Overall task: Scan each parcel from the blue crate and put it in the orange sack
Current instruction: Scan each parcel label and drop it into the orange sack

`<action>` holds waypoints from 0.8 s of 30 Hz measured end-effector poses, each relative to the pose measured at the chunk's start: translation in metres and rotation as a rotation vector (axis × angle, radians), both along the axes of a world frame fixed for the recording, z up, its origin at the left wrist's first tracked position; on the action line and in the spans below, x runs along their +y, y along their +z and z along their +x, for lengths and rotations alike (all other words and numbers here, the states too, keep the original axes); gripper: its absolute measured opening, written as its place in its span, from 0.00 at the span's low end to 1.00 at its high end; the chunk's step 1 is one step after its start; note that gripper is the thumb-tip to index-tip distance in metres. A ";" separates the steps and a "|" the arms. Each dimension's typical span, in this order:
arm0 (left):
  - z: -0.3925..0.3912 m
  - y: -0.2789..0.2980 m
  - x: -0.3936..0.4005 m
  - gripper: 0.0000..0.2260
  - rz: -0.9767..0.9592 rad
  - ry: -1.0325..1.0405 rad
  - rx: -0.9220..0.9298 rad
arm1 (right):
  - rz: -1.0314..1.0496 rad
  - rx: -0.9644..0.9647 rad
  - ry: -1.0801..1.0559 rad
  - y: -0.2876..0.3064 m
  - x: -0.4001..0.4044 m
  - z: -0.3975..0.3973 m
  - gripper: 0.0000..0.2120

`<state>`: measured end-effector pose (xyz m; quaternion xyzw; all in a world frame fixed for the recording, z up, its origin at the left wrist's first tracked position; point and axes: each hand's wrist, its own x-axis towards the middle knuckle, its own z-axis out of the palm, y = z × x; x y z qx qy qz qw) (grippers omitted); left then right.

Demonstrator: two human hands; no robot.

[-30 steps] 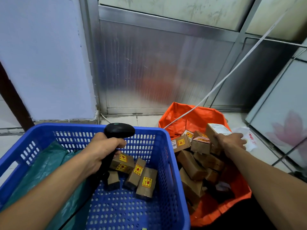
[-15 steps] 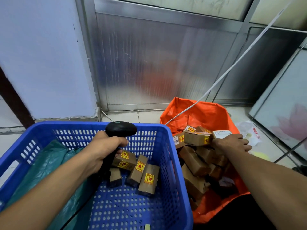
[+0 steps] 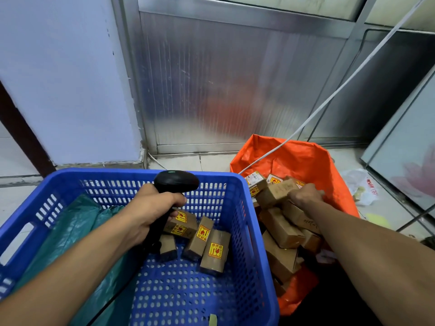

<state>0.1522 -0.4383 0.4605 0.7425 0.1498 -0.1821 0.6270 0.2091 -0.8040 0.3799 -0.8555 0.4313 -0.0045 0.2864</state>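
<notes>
My left hand gripped the black scanner over the blue crate, four parcels inside it. Right of centre, my right hand held a brown parcel atop the orange sack.

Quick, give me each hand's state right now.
Left hand: fingers curled round the black scanner, over the blue crate.
Right hand: on a brown parcel in the orange sack; grip cannot be told.

tiled floor bears blue crate, orange sack, wrapper.
</notes>
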 end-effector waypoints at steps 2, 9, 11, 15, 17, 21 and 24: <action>0.000 -0.001 0.002 0.04 -0.003 0.007 -0.001 | -0.031 0.007 0.083 0.006 0.005 -0.002 0.26; 0.002 -0.001 0.007 0.08 -0.022 0.035 0.001 | -0.233 -0.135 0.498 0.026 0.043 0.007 0.10; 0.001 0.000 0.008 0.08 -0.029 0.035 -0.001 | -0.284 -0.176 0.608 0.034 0.060 0.008 0.07; 0.000 0.003 0.011 0.09 -0.020 0.039 -0.010 | -0.322 -0.142 0.803 0.034 0.089 0.009 0.05; 0.000 0.003 0.013 0.11 -0.015 0.044 -0.013 | -0.326 -0.076 0.919 0.028 0.103 0.007 0.07; 0.000 0.005 0.014 0.12 -0.010 0.055 -0.015 | -0.322 0.150 1.114 0.004 0.139 -0.003 0.05; 0.000 0.006 0.016 0.11 -0.015 0.060 -0.020 | -0.309 0.280 1.135 -0.036 0.166 -0.012 0.02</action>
